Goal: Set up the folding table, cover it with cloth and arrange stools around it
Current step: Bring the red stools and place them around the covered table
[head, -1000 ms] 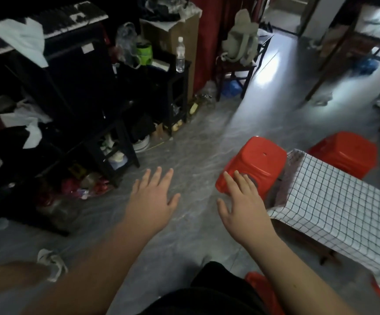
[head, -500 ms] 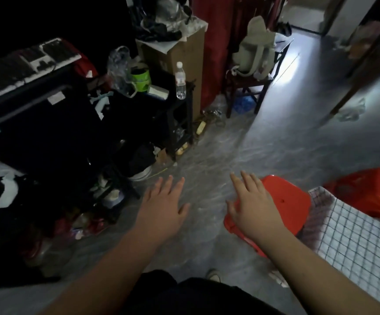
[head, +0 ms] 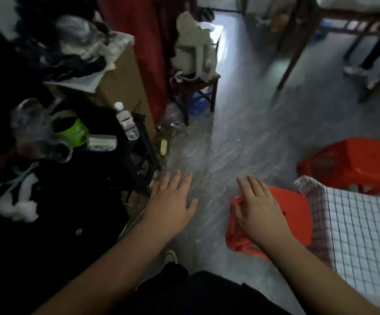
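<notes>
Red stool [head: 296, 214] under spread right grip [head: 260, 210], left grip [head: 172, 205] spread, clutter-topped cardboard box [head: 118, 87]

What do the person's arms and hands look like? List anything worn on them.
The left hand and right hand are both bare: no gloves, and no rings, watch or bands can be made out in this slightly blurred view. The left forearm and right forearm are uncovered to the frame's edge, so no sleeves show. Black clothing covers the body between them.

right hand [head: 260, 214] hides pt of near red stool [head: 296, 214], checked cloth [head: 364, 235] cut off at rt edge, whole frame kinda blurry
</notes>
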